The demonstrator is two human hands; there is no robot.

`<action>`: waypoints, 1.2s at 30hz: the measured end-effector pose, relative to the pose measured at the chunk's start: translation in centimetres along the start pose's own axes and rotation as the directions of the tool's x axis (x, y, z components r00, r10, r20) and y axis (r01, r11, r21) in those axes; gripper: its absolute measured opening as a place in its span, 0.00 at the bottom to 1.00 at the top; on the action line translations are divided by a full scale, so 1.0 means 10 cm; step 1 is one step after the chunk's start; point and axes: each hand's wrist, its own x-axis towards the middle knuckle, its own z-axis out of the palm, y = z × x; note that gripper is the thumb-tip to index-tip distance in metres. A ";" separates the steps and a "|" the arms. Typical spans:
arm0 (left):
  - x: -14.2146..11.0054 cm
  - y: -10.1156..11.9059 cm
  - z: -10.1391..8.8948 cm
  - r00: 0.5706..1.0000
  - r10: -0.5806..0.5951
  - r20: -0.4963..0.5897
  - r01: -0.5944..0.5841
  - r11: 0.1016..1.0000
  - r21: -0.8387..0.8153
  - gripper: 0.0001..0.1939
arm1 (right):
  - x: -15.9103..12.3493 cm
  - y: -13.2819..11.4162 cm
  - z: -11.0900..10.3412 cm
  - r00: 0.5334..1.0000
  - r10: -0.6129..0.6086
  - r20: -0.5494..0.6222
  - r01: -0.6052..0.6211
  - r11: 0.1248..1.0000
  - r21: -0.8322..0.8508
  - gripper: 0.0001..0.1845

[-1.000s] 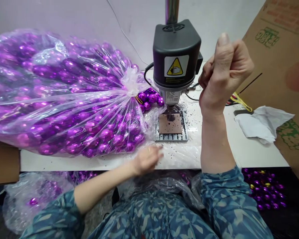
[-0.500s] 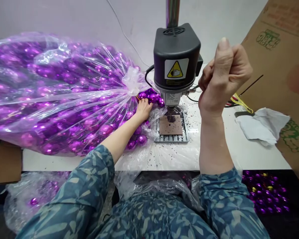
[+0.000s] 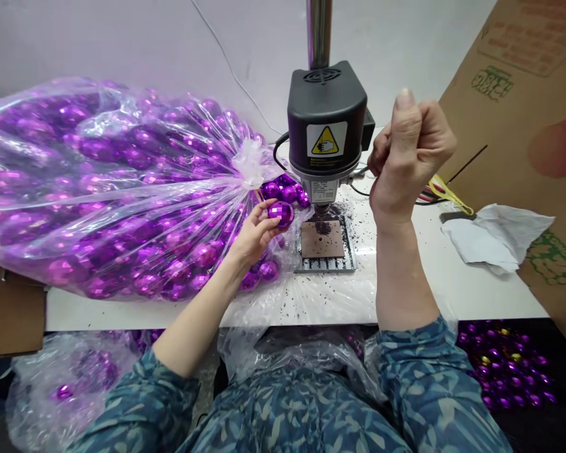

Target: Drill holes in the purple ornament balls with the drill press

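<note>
Between the left hand [image 3: 255, 236], with its purple ball [image 3: 281, 214], and the brown block [image 3: 317, 246] runs a short gap crossed by crumpled film [image 3: 290, 242]; the block's near part is open from the front, while the drill head [image 3: 327, 151] hangs low over its far part. The bulging bag [image 3: 146, 195] blocks the left, and the raised right hand [image 3: 411, 160] and its forearm bar the machine's right side.

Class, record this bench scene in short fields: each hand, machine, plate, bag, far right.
Left hand: holds a purple faceted ball
Right hand: closed on the side lever
Machine: black housing, warning label on front
Plate: brown, under the machine, dark shavings on it
Bag: clear plastic, gathered at one end, purple balls inside
Far right: white paper beside cardboard
</note>
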 end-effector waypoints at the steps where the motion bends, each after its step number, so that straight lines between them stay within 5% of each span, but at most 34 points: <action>1: -0.09 0.00 0.05 0.996 -0.077 0.036 0.080 0.992 -0.101 0.22 | 0.00 0.00 0.00 1.000 0.003 -0.001 -0.003 1.000 -0.010 0.35; 8: -0.31 -0.25 0.43 0.928 -0.341 0.149 0.372 0.842 -0.391 0.22 | 0.00 -0.06 0.02 1.000 -0.003 0.005 0.003 0.990 0.139 0.34; 17: -0.14 -0.64 0.71 0.976 -0.166 -0.141 0.137 0.971 -0.195 0.31 | -0.03 -0.11 0.00 0.999 -0.019 0.035 0.012 0.981 0.192 0.32; 27: 0.06 -0.80 0.82 0.996 -0.004 -0.095 -0.001 0.998 -0.061 0.25 | -0.05 -0.12 0.00 0.999 -0.026 0.043 0.026 1.000 -0.009 0.32; 36: 0.05 -0.88 0.84 0.993 0.116 0.003 -0.116 0.992 0.043 0.27 | -0.06 -0.15 -0.01 0.998 -0.036 0.050 0.024 0.977 0.210 0.27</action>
